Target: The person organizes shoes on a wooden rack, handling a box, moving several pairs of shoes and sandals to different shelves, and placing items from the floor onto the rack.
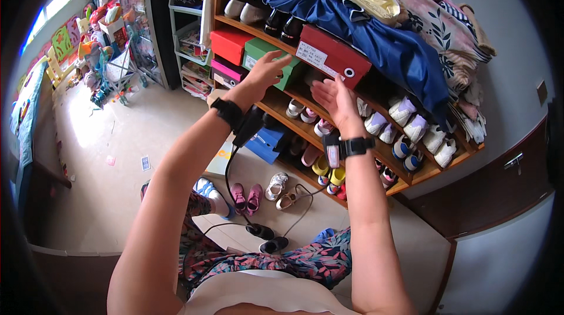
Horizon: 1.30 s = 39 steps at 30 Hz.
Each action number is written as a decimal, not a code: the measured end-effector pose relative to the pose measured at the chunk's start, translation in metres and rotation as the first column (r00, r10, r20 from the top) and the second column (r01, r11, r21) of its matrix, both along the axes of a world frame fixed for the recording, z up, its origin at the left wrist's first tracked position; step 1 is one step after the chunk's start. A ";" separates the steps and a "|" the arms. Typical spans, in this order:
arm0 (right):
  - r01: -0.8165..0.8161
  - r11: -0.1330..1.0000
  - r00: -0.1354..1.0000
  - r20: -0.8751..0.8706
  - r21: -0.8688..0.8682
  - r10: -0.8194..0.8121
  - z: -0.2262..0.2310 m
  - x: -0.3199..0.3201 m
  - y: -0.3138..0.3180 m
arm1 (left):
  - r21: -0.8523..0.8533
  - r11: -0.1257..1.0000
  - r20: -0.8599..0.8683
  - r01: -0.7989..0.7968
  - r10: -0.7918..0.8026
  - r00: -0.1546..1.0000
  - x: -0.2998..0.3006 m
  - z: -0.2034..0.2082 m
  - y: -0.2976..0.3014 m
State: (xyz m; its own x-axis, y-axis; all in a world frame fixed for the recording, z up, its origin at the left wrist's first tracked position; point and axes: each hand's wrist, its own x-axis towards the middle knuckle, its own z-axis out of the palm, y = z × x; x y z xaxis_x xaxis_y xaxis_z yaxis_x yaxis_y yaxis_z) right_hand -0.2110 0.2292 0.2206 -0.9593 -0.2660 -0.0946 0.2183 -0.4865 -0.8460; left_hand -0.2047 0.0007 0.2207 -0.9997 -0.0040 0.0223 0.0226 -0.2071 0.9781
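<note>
A wooden shoe rack (267, 103) holds several shoeboxes on an upper shelf. My left hand (265, 77) is in front of the green shoebox (258, 50), its fingers stretched out and apart from one another. Next to that, a dark red shoebox (335, 50) with a white label and a round emblem juts out at an angle. Just below its lower edge is my right hand (333, 100), palm turned inward and fingers extended. Whether the fingertips touch either box I cannot tell. Neither hand holds anything. Dark straps with small devices circle both wrists.
A red shoebox (227, 44) and a pink one (226, 74) stand left of the green box. Pairs of shoes line the lower shelves. Clothes and a blue jacket (376, 33) drape over the rack top. Pink shoes (247, 197) lie on the floor; a black cable hangs between my arms.
</note>
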 end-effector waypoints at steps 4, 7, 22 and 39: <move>0.860 0.281 0.504 -0.797 0.426 -0.334 -0.014 0.014 0.015 | -0.330 0.923 -0.333 -0.198 0.083 0.939 -0.010 -0.008 -0.003; 0.981 0.032 0.192 -0.960 0.190 -0.206 -0.014 -0.014 0.038 | -0.486 0.791 -0.501 -0.372 0.097 0.860 -0.033 -0.003 0.020; 0.644 0.712 0.544 -0.822 0.281 -0.167 -0.005 -0.037 0.046 | -0.380 0.791 -0.616 -0.478 0.169 0.770 -0.056 -0.004 0.029; 0.638 0.659 0.633 -0.758 0.398 -0.156 -0.048 0.025 0.030 | -0.188 0.889 -0.171 -0.418 0.389 0.905 0.018 -0.137 -0.071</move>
